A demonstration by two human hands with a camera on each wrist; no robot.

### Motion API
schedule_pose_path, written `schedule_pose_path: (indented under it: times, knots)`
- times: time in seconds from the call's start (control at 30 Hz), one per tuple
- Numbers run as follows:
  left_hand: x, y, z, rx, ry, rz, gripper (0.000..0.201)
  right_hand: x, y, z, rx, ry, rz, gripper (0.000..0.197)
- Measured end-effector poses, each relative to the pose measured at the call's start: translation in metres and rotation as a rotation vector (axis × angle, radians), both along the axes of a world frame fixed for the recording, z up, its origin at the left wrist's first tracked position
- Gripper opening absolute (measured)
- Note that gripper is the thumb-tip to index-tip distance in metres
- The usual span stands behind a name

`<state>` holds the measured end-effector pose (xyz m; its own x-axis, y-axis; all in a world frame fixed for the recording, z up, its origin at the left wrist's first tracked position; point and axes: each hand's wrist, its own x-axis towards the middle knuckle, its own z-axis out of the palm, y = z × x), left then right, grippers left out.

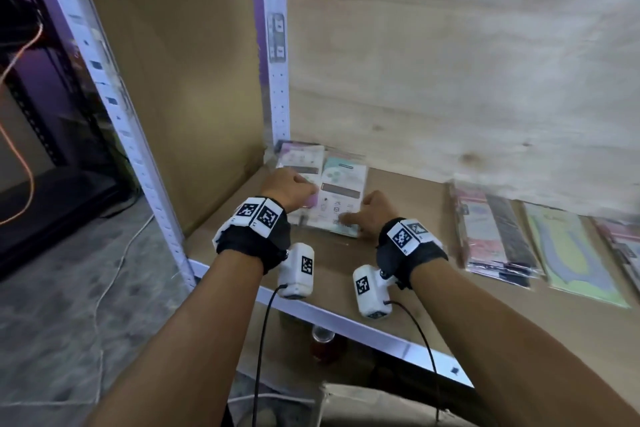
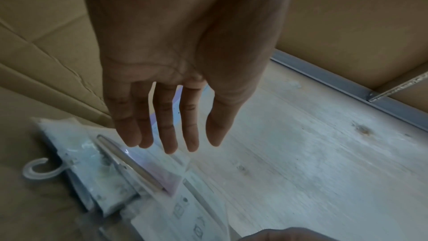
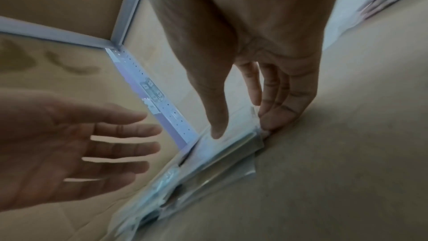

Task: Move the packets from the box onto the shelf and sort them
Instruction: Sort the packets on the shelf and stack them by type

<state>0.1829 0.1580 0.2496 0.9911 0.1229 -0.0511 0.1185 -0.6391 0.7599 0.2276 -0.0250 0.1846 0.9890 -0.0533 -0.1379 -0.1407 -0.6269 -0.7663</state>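
Note:
A stack of clear-wrapped packets (image 1: 341,191) with pale teal and pink cards lies in the shelf's back left corner. My left hand (image 1: 304,191) hovers just over the stack's left part, fingers straight and spread, holding nothing; the left wrist view shows the left hand (image 2: 176,146) above the packets (image 2: 111,177) and a plastic hanger hook (image 2: 38,169). My right hand (image 1: 349,218) is at the stack's near right corner. In the right wrist view, the right hand (image 3: 241,127) has straight fingers (image 3: 275,118) against the packets' edge (image 3: 231,153) and its thumb over the top.
Further packets lie in a row to the right on the shelf: a pink and black one (image 1: 495,229), a green one (image 1: 575,253), another at the frame edge (image 1: 623,246). A white perforated upright (image 1: 278,80) and a cardboard side panel (image 1: 180,80) bound the corner. A plywood back wall (image 1: 450,80) stands behind.

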Motion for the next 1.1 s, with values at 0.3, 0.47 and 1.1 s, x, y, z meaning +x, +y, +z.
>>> schedule_pose_path:
  times: [0.3,0.47,1.1]
  knots:
    - [0.001,-0.008,0.001,-0.221,0.002,0.042,0.012,-0.025,-0.030,0.027,0.302,0.071,0.094,0.008]
    - [-0.006,-0.045,0.002,-0.821,0.104,-0.039,0.035,-0.063,-0.063,0.070,0.242,-0.205,0.160,0.018]
    - [-0.027,-0.170,-0.014,-1.060,0.163,-0.301,0.040,-0.132,-0.217,0.051,0.321,-0.203,0.057,0.026]
